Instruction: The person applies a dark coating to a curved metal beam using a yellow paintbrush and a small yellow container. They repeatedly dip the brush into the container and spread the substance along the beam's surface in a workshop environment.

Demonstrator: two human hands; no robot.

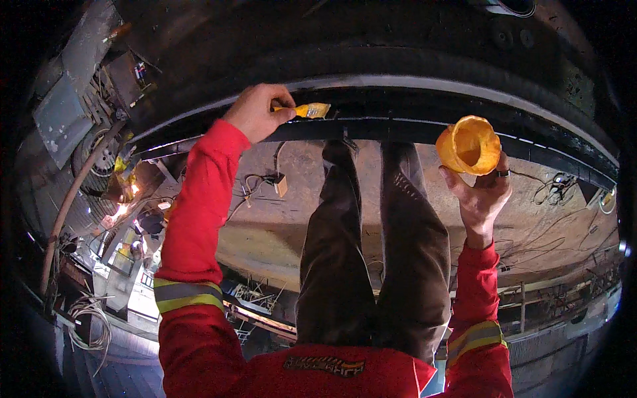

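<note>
Pinched in the fingers of my left hand (pixel 260 113) is a small paintbrush (pixel 312 110), its head coated yellow and pointing right. The brush is over a long dark metal beam (pixel 424 130); whether its bristles touch the metal I cannot tell. On the right, my right hand (pixel 483 199) grips a yellow paint cup (pixel 458 151) from beneath and behind. The cup's mouth is tilted toward me, with yellow paint coating its inside. Part of the right fingers is hidden behind the cup.
Below the beam lies a brown floor (pixel 265 219) with a cable and a small box-like piece (pixel 281 186). More cables (pixel 557 189) lie at the right. At the left are a hose (pixel 73 199), a coiled cable (pixel 89 325), and a bright glow (pixel 121 211) near another person (pixel 137 251).
</note>
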